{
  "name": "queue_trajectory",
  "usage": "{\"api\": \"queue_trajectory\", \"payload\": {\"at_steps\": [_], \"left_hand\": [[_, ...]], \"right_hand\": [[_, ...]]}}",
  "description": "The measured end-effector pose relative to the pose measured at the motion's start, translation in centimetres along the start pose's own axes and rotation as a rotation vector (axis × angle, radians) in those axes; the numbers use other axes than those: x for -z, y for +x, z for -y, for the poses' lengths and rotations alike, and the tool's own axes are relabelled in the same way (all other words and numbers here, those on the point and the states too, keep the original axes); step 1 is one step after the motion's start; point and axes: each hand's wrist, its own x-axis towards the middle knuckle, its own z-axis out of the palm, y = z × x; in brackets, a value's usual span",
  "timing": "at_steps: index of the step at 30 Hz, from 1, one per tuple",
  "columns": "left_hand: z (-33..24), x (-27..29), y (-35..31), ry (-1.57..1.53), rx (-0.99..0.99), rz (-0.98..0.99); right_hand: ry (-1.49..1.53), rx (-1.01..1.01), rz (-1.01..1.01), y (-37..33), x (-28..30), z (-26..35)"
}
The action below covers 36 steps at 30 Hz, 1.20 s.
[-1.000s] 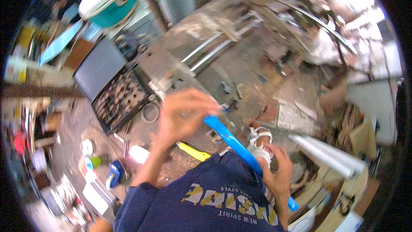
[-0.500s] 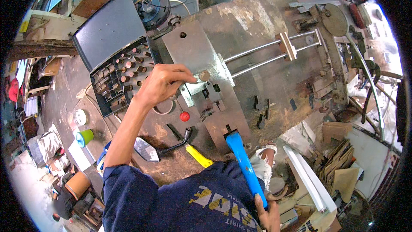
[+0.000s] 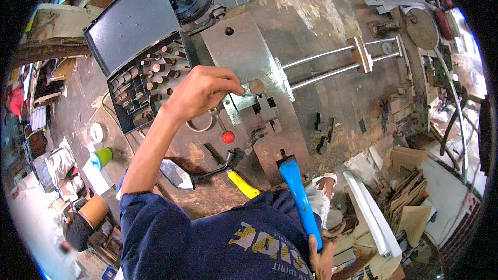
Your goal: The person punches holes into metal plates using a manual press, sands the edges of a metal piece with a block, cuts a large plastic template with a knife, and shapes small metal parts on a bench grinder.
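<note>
A right hand [image 3: 322,260] wraps the near end of a blue handle [image 3: 301,197] reaching forward from its grip, while the left hand [image 3: 203,93], pinched nearly closed on what I cannot tell, risks nipping beside a round metal knob [image 3: 256,87] if the handle moves it.

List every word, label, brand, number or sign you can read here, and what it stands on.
Navy shirt: large white and yellow letters, with smaller pale print beside them; I don't transcribe wording.
Blue lever: no lettering I can make out.
Elsewhere: any print is too small or blurred to read.
</note>
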Motion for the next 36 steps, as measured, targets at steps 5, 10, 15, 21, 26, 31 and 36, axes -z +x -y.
{"api": "queue_trajectory", "payload": {"at_steps": [5,10,15,21,26,31,36], "left_hand": [[0.2,-0.3,0.0,0.020,0.041,0.034],[0.1,-0.4,-0.3,0.016,0.015,-0.014],[0.3,-0.5,0.1,0.013,-0.016,-0.019],[0.2,-0.2,-0.2,0.005,0.038,0.006],[-0.1,-0.3,0.0,0.013,0.071,0.012],[0.0,-0.6,-0.1,0.033,0.053,-0.007],[-0.2,-0.3,0.1,0.029,0.035,-0.002]], "right_hand": [[0.081,-0.067,0.078,-0.2,0.8,1.7],[-0.050,0.049,-0.038,0.3,-1.2,-1.8],[-0.054,-0.062,-0.022,-0.6,-0.2,-0.6],[-0.049,-0.015,0.035,0.3,-0.5,-1.6],[-0.100,-0.111,0.023,0.3,-1.3,-2.6],[-0.113,-0.123,0.051,0.0,-0.8,-2.0],[-0.051,-0.101,0.062,-0.1,-0.3,-1.0]]}}
